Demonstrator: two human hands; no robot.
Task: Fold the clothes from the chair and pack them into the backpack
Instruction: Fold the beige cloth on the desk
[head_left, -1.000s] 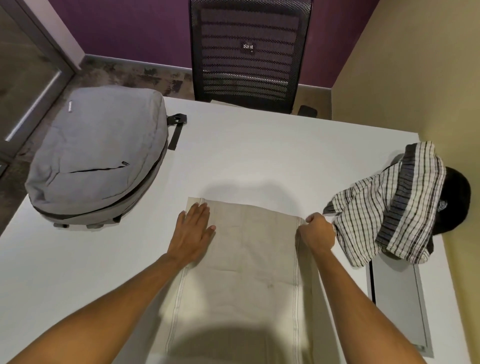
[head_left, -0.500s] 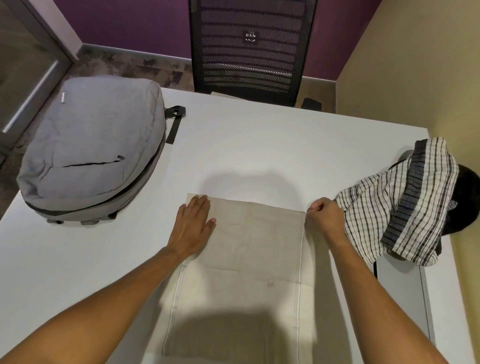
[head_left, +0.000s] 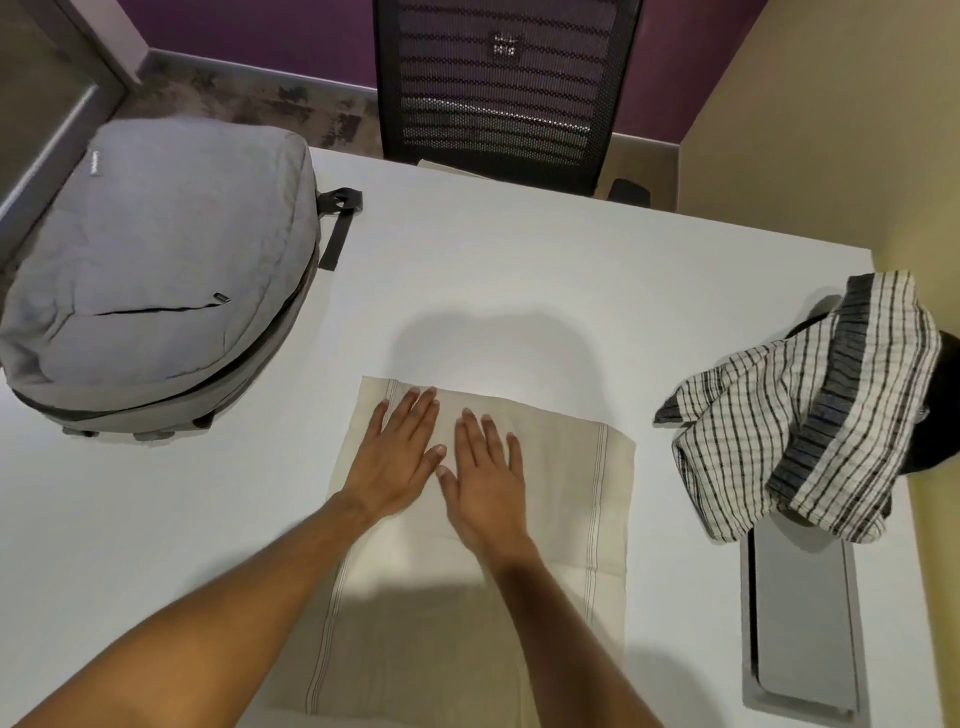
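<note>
A beige cloth (head_left: 561, 499) with thin stripes along both sides lies flat on the white table (head_left: 519, 270), running down to the near edge. My left hand (head_left: 400, 452) and my right hand (head_left: 488, 478) lie side by side on its far part, palms down, fingers straight, pressing it. A grey backpack (head_left: 156, 270) lies zipped at the far left of the table. A black-and-white checked garment (head_left: 800, 415) lies crumpled at the right edge, draped over a black cap (head_left: 940, 415). The black mesh chair (head_left: 498, 88) stands behind the table.
A grey cable hatch (head_left: 800, 623) is set into the table at the near right. A yellow wall (head_left: 857, 130) runs close along the right side. A backpack strap (head_left: 337, 228) trails onto the table's far middle.
My right hand let go of the cloth's right corner and moved left to lie flat beside my left hand. The left hand slid slightly right and the cloth's right edge now lies flat.
</note>
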